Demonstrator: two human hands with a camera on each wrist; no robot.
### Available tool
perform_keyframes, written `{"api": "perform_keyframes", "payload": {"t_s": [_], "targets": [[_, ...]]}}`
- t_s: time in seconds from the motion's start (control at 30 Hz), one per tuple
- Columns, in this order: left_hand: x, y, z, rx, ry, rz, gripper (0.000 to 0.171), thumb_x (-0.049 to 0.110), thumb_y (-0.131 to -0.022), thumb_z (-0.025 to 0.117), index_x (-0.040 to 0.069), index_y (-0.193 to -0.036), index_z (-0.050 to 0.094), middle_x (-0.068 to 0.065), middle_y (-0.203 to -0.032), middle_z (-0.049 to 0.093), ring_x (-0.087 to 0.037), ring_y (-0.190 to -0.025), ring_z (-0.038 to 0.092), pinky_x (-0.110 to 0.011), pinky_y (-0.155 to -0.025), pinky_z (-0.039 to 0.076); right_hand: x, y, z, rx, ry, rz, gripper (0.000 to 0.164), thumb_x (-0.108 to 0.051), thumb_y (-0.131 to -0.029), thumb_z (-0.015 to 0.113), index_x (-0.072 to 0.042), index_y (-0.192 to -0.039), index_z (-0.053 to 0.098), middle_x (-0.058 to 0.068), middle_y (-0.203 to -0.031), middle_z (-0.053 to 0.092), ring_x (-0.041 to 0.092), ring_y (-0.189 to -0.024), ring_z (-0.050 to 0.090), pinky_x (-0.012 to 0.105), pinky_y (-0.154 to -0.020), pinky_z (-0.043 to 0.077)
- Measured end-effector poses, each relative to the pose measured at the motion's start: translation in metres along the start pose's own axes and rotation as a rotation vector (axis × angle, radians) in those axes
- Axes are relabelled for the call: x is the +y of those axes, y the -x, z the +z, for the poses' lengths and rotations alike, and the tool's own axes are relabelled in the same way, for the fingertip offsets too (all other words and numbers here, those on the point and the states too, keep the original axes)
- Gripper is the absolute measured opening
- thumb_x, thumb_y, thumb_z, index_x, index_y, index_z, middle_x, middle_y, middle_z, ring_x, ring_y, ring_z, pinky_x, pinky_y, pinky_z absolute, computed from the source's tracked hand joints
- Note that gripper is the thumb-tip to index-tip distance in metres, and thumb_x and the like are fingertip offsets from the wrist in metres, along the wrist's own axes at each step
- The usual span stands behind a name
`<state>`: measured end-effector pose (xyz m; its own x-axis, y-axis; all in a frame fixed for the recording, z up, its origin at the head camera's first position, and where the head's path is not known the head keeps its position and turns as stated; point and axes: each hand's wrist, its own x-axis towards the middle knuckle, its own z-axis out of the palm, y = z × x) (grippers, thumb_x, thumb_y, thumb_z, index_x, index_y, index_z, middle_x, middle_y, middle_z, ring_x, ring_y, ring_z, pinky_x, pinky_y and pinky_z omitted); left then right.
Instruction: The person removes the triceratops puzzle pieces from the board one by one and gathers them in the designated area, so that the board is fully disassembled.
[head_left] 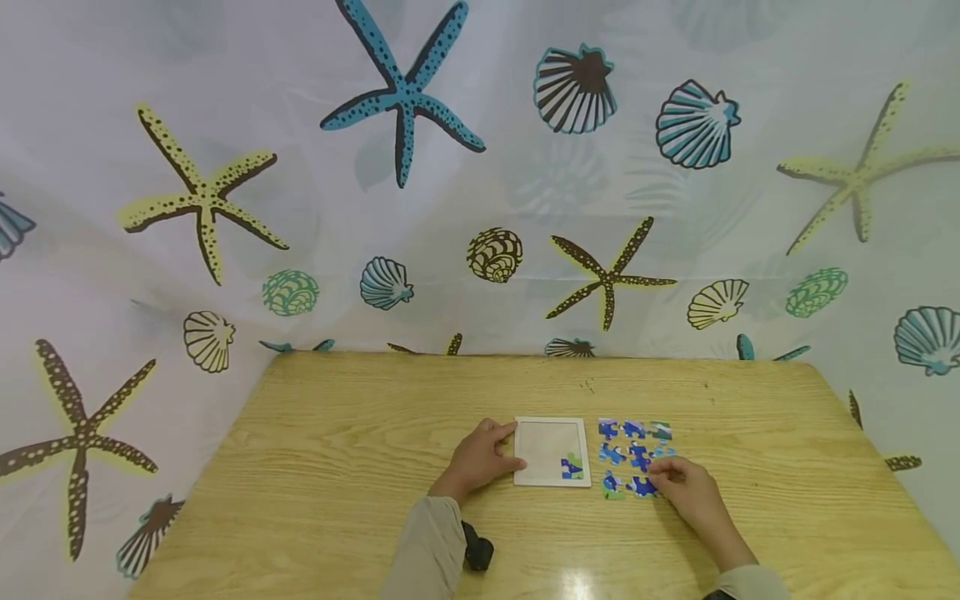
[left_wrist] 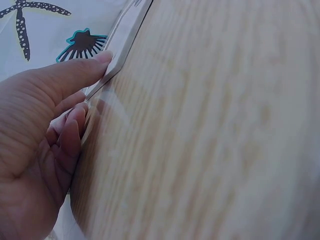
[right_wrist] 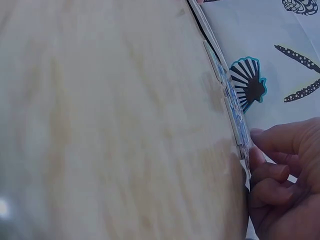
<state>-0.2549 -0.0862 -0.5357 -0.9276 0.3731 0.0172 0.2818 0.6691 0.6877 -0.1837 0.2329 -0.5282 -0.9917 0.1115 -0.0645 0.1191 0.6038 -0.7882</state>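
Note:
My left hand [head_left: 480, 457] grips the left side of a square puzzle tray [head_left: 551, 421] with a pale frame, thumb at its lower corner and a finger at its upper one. In the left wrist view, the thumb [left_wrist: 82, 72] lies along the frame. Blue and green puzzle pieces [head_left: 572, 467] sit in the tray's lower right corner. Right of it, loose puzzle pieces [head_left: 637, 454] lie in rows. My right hand [head_left: 686, 492] is at their lower right, thumb and index finger close together over them. I cannot tell whether a piece is between those fingertips.
The wooden table [head_left: 360, 417] carries all of this. Behind and beside it hangs a white cloth [head_left: 450, 308] printed with starfish and shells. A dark wrist device [head_left: 477, 548] is by the left sleeve.

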Motion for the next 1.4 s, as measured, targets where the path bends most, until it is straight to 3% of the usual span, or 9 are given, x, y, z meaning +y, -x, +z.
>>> {"api": "perform_keyframes", "payload": {"t_s": [0.27, 0.53, 0.7, 0.93, 1.27, 1.4], "targets": [[0.000, 0.000, -0.001, 0.002, 0.000, 0.000, 0.069, 0.032, -0.079, 0.077, 0.005, -0.137, 0.050, 0.002, -0.090, 0.042, -0.009, -0.067, 0.040, -0.025, -0.061, 0.032, -0.002, 0.000, -0.001, 0.000, -0.027, 0.017, 0.016, -0.010, -0.087, 0.066, 0.001, -0.099, 0.068, 0.005, -0.089, 0.065, 0.014, -0.081, 0.056, 0.027, -0.069, 0.045], [0.000, 0.000, -0.001, -0.001, -0.004, 0.001, 0.070, 0.033, -0.080, 0.076, 0.005, -0.138, 0.050, 0.002, -0.090, 0.043, -0.009, -0.067, 0.040, -0.025, -0.061, 0.032, -0.008, -0.002, 0.002, 0.001, -0.046, -0.014, 0.017, -0.011, -0.089, 0.065, 0.000, -0.100, 0.069, 0.011, -0.100, 0.067, 0.018, -0.090, 0.059, 0.027, -0.074, 0.047], [0.000, 0.001, -0.001, -0.003, 0.001, -0.012, 0.069, 0.032, -0.079, 0.076, 0.006, -0.138, 0.050, 0.002, -0.090, 0.042, -0.009, -0.067, 0.041, -0.025, -0.061, 0.032, -0.019, -0.004, 0.008, -0.026, -0.088, -0.009, 0.016, -0.009, -0.089, 0.064, 0.000, -0.102, 0.068, 0.008, -0.094, 0.064, 0.016, -0.084, 0.056, 0.026, -0.069, 0.047], [-0.001, 0.001, -0.001, 0.000, -0.008, -0.022, 0.070, 0.033, -0.079, 0.077, 0.006, -0.138, 0.050, 0.002, -0.090, 0.042, -0.010, -0.067, 0.040, -0.025, -0.061, 0.032, -0.034, -0.008, 0.025, -0.059, -0.097, -0.070, 0.019, -0.008, -0.088, 0.064, 0.001, -0.105, 0.066, 0.006, -0.094, 0.060, 0.015, -0.086, 0.053, 0.025, -0.071, 0.047], [-0.001, 0.002, 0.000, -0.004, -0.003, -0.008, 0.069, 0.032, -0.080, 0.076, 0.005, -0.138, 0.050, 0.001, -0.090, 0.042, -0.010, -0.065, 0.038, -0.025, -0.061, 0.032, -0.065, -0.009, 0.057, -0.163, -0.140, -0.115, 0.024, -0.004, -0.083, 0.069, 0.000, -0.106, 0.064, 0.002, -0.079, 0.051, 0.014, -0.068, 0.048, 0.027, -0.060, 0.040], [0.000, 0.005, -0.001, -0.003, 0.016, 0.031, 0.069, 0.035, -0.081, 0.074, 0.003, -0.137, 0.049, -0.001, -0.090, 0.042, -0.011, -0.065, 0.037, -0.027, -0.061, 0.031, -0.071, -0.008, 0.065, -0.178, -0.133, -0.121, 0.025, -0.002, -0.082, 0.069, 0.000, -0.107, 0.064, 0.001, -0.073, 0.051, 0.013, -0.062, 0.045, 0.027, -0.058, 0.037]]}}
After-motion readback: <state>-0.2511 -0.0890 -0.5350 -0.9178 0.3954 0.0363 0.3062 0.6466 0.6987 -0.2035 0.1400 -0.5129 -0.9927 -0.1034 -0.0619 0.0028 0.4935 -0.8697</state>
